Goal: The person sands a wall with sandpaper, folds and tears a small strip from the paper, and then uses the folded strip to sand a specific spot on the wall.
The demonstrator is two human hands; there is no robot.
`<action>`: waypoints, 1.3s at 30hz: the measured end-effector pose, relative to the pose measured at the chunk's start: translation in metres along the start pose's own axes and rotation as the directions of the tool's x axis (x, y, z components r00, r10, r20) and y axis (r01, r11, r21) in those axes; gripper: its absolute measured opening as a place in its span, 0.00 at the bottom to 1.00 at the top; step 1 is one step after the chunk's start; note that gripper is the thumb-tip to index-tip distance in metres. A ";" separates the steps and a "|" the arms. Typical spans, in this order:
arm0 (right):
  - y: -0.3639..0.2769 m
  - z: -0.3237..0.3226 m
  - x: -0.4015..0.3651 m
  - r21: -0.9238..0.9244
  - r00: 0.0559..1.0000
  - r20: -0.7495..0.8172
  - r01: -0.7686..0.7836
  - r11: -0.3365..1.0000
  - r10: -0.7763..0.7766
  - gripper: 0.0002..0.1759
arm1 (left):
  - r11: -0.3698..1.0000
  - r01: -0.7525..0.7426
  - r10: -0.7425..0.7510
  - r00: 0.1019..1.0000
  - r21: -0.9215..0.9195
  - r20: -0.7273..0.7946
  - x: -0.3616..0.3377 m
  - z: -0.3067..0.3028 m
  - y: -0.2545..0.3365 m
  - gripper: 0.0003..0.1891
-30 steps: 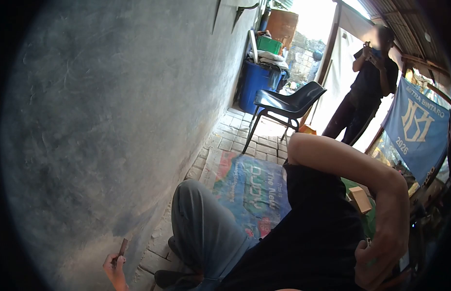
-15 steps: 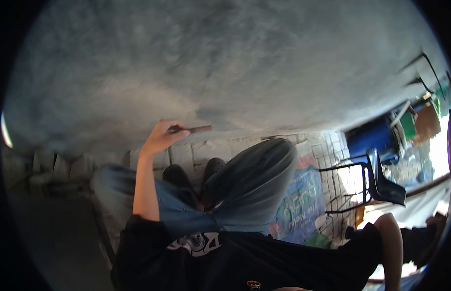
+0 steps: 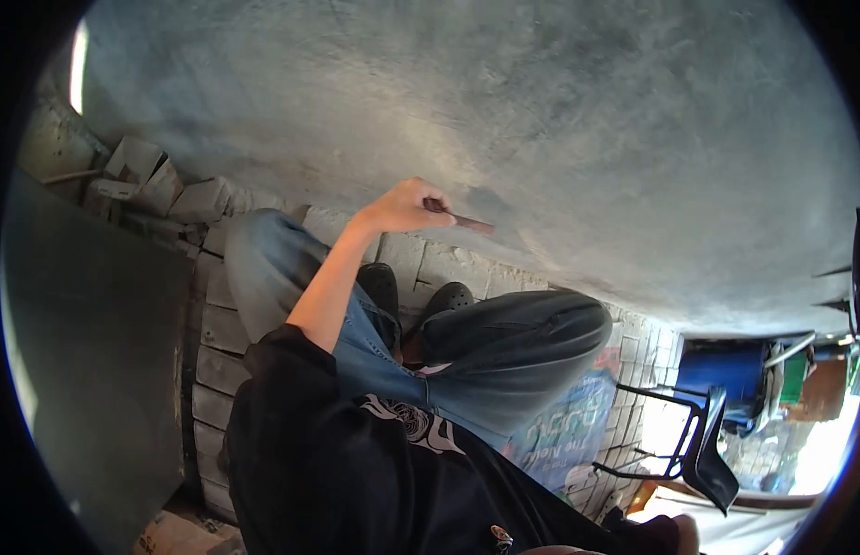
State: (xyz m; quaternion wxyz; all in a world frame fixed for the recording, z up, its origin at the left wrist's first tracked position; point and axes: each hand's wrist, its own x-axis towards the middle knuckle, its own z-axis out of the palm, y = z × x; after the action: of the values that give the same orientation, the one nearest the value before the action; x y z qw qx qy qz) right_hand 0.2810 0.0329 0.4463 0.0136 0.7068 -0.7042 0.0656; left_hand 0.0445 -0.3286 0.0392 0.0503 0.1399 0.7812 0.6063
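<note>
My left hand (image 3: 407, 207) is closed around a thin, flat brown tool (image 3: 473, 225) that looks like a narrow strip with a darker grip. Its far end points right, close to the lower part of a grey, smooth-surfaced wall (image 3: 578, 120). A dark patch (image 3: 488, 197) shows on the wall just above the tool. Below the hand are my bent knees in jeans and my dark clogs (image 3: 448, 298) on the bricks at the foot of the wall. Only a bit of my right arm (image 3: 686, 534) appears at the bottom right; the right hand is out of sight.
Broken blocks (image 3: 157, 180) are piled by the wall on the left. A large dark panel (image 3: 97, 342) stands at my left side. To the right are a printed blue sheet (image 3: 564, 430) on brick paving, a black chair (image 3: 707, 458) and a blue barrel (image 3: 721, 375).
The view has turned, bringing the block pile and dark panel further in. My left hand, still gripping the flat tool, appears higher and further right. Less of my right arm shows.
</note>
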 end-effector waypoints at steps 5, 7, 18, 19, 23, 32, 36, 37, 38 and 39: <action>0.036 0.031 -0.019 0.134 0.912 -0.137 -0.370 0.919 0.387 0.08 | 0.993 -0.110 0.107 0.992 -0.040 -0.058 0.001 0.003 0.009 0.10; 0.064 0.081 -0.026 0.246 0.692 -0.114 -0.675 0.695 0.713 0.09 | 0.994 -0.087 0.082 0.994 -0.065 -0.066 0.001 0.000 0.014 0.10; 0.241 0.364 0.093 0.225 0.695 -0.388 -0.566 0.793 0.605 0.14 | 0.969 0.081 -0.072 0.996 0.235 -0.048 0.002 0.014 -0.003 0.12; 0.251 0.380 0.097 0.156 0.725 -0.412 -0.541 0.826 0.552 0.14 | 0.956 0.149 -0.126 0.987 0.254 -0.103 0.002 0.014 -0.003 0.12; 0.282 0.408 0.111 0.017 0.769 -0.483 -0.470 0.883 0.419 0.14 | 0.940 0.281 -0.249 0.953 0.192 -0.173 0.005 0.011 -0.006 0.12; 0.310 0.422 0.128 0.090 0.623 -0.664 -0.482 0.871 0.414 0.14 | 0.950 0.169 -0.265 0.881 -0.263 -0.392 0.018 0.020 -0.019 0.14; 0.316 0.423 0.132 0.224 0.501 -0.682 -0.550 0.805 0.532 0.13 | 0.973 0.048 -0.171 0.807 -0.226 -0.566 0.022 0.038 -0.008 0.12; 0.318 0.421 0.132 0.241 0.495 -0.674 -0.553 0.797 0.548 0.13 | 0.961 -0.029 -0.150 0.781 -0.275 -0.606 0.023 0.044 -0.006 0.10; 0.320 0.417 0.132 0.248 0.491 -0.677 -0.550 0.798 0.548 0.13 | 0.942 -0.107 -0.132 0.754 -0.318 -0.644 0.024 0.047 -0.005 0.08; 0.322 0.412 0.131 0.267 0.525 -0.636 -0.539 0.799 0.566 0.13 | 0.945 -0.101 -0.131 0.754 -0.310 -0.643 0.025 0.047 -0.005 0.08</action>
State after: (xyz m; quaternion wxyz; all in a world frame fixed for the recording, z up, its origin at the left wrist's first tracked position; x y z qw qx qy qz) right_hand -0.0097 -0.1463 0.0290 0.2390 0.3702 -0.8322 0.3367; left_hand 0.0315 -0.2794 0.0241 -0.1994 -0.0983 0.6388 0.7366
